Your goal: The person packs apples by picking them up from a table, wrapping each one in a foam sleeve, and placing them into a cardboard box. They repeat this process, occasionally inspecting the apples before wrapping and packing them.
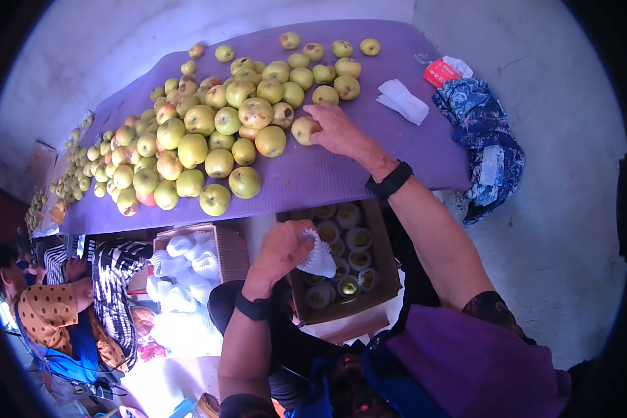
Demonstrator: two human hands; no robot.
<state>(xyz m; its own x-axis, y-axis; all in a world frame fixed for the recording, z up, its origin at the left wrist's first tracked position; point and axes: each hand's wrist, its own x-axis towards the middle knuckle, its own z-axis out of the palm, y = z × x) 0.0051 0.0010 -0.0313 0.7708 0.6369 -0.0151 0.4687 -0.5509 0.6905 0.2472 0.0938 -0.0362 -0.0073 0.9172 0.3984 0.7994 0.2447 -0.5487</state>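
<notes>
From the head camera, a soft purple mat (pixel 369 167) with a faintly ribbed surface lies on pale, rough concrete. It carries a loose heap of round apples (pixel 209 132), yellow-green, some blushed red and several marked with brown spots. The right hand (pixel 338 130) reaches to the near edge of the heap, its fingers curled against one yellow-green apple (pixel 302 129) that rests on the mat. Lower down, the left hand (pixel 280 249) is pinched shut on a white foam net (pixel 319 259) with a soft mesh texture, held just over an open cardboard box (pixel 390 268) where netted apples sit in rows. Each wrist wears a black band. Beside this box stands a second carton (pixel 231 245) stuffed with crumpled white nets. On the mat's right end lie a folded white cloth (pixel 402 102) and a red packet (pixel 440 72), with a blue patterned fabric (pixel 484 136) bunched up beside them. At lower left sits another person in an orange dotted top (pixel 47 310).
</notes>
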